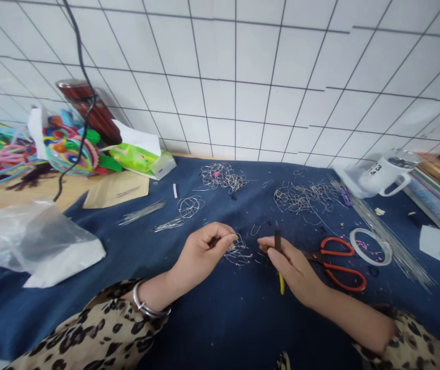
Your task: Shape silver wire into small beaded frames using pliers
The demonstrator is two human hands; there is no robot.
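My left hand (204, 254) is closed in a pinch above a small heap of bent wire pieces (239, 255), some with tiny pink beads. Whatever sits between its thumb and finger is too small to make out. My right hand (295, 270) is wrapped round a pair of pliers (277, 240) with dark jaws pointing away from me and a yellow handle end below the palm. A small U-shaped wire (256, 229) lies on the dark blue cloth (220, 318) between the hands. Beside my right wrist are red-handled scissors (337, 264), partly hidden by the hand.
Tangled wire (305, 197) and another tangle (223, 177) lie farther back. Long straight wires (393, 234) run along the right, near a round dish (370, 246) of pink beads and a white mug (387, 172). A plastic bag (38, 241) is at left; the tiled wall (258, 77) stands behind.
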